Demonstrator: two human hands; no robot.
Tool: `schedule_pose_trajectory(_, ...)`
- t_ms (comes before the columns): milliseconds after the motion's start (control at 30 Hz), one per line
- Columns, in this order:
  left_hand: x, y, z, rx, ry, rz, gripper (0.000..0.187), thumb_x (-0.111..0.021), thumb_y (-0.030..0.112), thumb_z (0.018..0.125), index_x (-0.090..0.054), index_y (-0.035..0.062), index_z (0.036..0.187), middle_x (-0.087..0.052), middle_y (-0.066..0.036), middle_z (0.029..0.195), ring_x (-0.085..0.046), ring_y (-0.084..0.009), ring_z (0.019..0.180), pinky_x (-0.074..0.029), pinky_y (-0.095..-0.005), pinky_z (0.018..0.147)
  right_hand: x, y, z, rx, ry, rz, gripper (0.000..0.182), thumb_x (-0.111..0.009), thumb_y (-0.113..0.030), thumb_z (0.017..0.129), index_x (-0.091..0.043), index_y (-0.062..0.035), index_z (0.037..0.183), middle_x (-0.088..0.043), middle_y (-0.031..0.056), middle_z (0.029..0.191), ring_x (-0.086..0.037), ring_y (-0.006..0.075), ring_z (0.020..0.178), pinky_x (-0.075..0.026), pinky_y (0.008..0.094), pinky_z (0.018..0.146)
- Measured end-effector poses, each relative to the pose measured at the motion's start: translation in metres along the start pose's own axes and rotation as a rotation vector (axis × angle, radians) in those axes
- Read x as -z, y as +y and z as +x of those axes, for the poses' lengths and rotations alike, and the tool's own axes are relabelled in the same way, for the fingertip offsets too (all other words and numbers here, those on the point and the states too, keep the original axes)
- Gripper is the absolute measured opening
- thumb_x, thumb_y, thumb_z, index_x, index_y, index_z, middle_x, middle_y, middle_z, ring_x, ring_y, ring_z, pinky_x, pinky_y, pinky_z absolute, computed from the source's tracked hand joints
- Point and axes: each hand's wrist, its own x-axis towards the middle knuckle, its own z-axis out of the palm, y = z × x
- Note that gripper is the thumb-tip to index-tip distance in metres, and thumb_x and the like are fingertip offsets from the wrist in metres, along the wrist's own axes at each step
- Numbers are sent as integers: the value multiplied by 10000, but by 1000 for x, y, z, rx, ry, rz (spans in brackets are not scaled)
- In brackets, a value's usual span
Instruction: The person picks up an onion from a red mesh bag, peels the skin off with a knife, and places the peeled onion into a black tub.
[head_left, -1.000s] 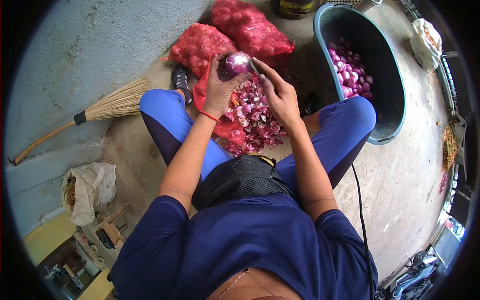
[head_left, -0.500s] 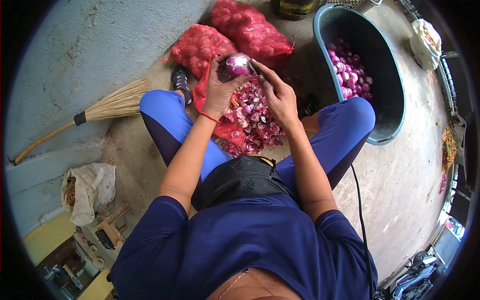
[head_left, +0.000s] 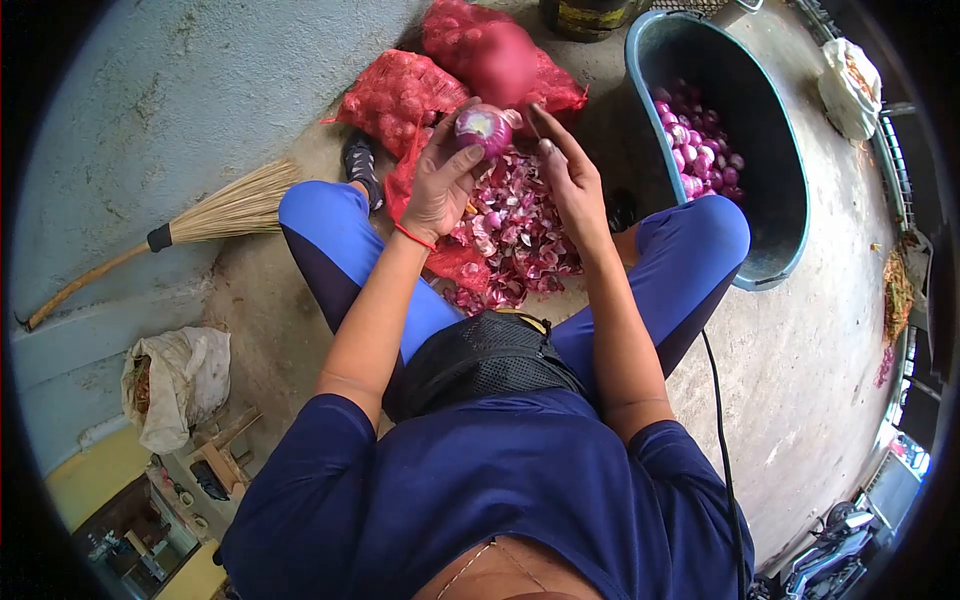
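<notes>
My left hand (head_left: 446,178) is closed around a purple onion (head_left: 483,130), with a pale patch of bare flesh facing up. A loose flap of onion skin (head_left: 513,118) stands out at its right side. My right hand (head_left: 570,190) is just right of the onion and apart from it, index finger stretched forward and thumb near it. A thin dark sliver shows between those fingers, too small to name. Below both hands lies a heap of onion skins (head_left: 520,235) on the floor between my legs. A round, blurred red shape (head_left: 503,65) appears beyond the onion.
Two red mesh sacks of onions (head_left: 405,90) lie ahead. On the right stands a blue-grey tub (head_left: 790,210) with peeled onions (head_left: 705,150) inside. A broom (head_left: 225,205) leans at left, near a white sack (head_left: 180,385). A black cable (head_left: 722,430) runs past my right side.
The onion has turned in my left hand and shows a larger pale patch. My right hand has drawn away to the right and slightly down. The blurred red shape has appeared.
</notes>
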Motion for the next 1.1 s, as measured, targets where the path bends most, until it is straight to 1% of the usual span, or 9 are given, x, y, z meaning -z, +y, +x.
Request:
schedule_pose_trajectory(67, 3, -1, 3, -36, 32, 49, 620, -676, -7, 876, -430, 81, 1438, -546, -80, 1322, -575, -189, 1175, -524, -322, 977, 0, -12, -9, -65, -95, 228, 571, -552, -209, 979, -369, -183, 1520, -518, -39, 740, -443, 37, 695, -388, 196, 642)
schedule_pose_trajectory(100, 2, 0, 2, -34, 26, 44, 617, -676, -4, 876, -432, 82, 1436, -547, -79, 1316, -577, -190, 1172, -526, -325, 977, -2, -21, -12, -156, -141, 234, 651, -554, -206, 978, -266, -133, 1557, -372, -76, 722, -339, 29, 655, -319, 181, 596)
schedule_pose_trajectory(233, -5, 2, -1, -7, 14, 10, 605, -673, 2, 875, -438, 86, 1426, -555, -78, 1293, -585, -196, 1160, -537, -335, 969, -5, -33, -12, -211, -168, 344, 543, -549, -195, 989, -389, -84, 1496, -484, -81, 805, -370, 20, 687, -327, 183, 608)
schedule_pose_trajectory(400, 6, -4, 1, -27, 44, 43, 535, -643, 40, 892, -470, 74, 1397, -582, -84, 1287, -616, -190, 1135, -589, -312, 890, -7, -10, -7, 1, -87, 258, 400, -508, -144, 1013, -512, -84, 1409, -536, -77, 868, -377, 9, 694, -337, 176, 612)
schedule_pose_trajectory(667, 3, 1, 0, -11, 27, 8, 553, -633, 65, 887, -444, 54, 1406, -559, -102, 1294, -582, -211, 1167, -523, -352, 975, 5, -12, -2, -50, 26, 146, 415, -501, -127, 1012, -506, -122, 1427, -535, -89, 868, -390, -5, 677, -359, 162, 602)
schedule_pose_trajectory(700, 1, 1, 0, -14, 47, 25, 553, -635, 65, 888, -443, 53, 1407, -558, -103, 1297, -579, -211, 1172, -520, -356, 981, 9, -13, -4, -84, -72, 75, 445, -517, -155, 1006, -483, -156, 1450, -626, -17, 992, -526, 24, 773, -438, 191, 699)
schedule_pose_trajectory(867, -1, 1, 0, -36, 85, 64, 547, -656, 53, 886, -455, 64, 1395, -559, -99, 1300, -574, -212, 1181, -510, -364, 1001, -1, -16, -11, -53, -115, -2, 486, -553, -181, 976, -467, -168, 1454, -589, 86, 1373, -602, 167, 1172, -436, 328, 1011)
schedule_pose_trajectory(1033, 0, -3, 1, -79, 57, 61, 524, -669, 45, 884, -484, 89, 1372, -580, -88, 1290, -609, -198, 1140, -549, -342, 966, -8, -8, -7, 133, -68, -29, 393, -527, -188, 994, -550, -179, 1386, -634, 61, 1315, -624, 171, 1151, -449, 319, 989)
schedule_pose_trajectory(1100, 0, -3, 2, -87, 58, 62, 525, -673, 40, 880, -486, 91, 1368, -581, -90, 1288, -612, -198, 1135, -553, -339, 963, -8, -10, -8, 97, -42, -60, 360, -522, -187, 998, -581, -194, 1354, -657, 58, 1273, -633, 169, 1139, -456, 311, 973)
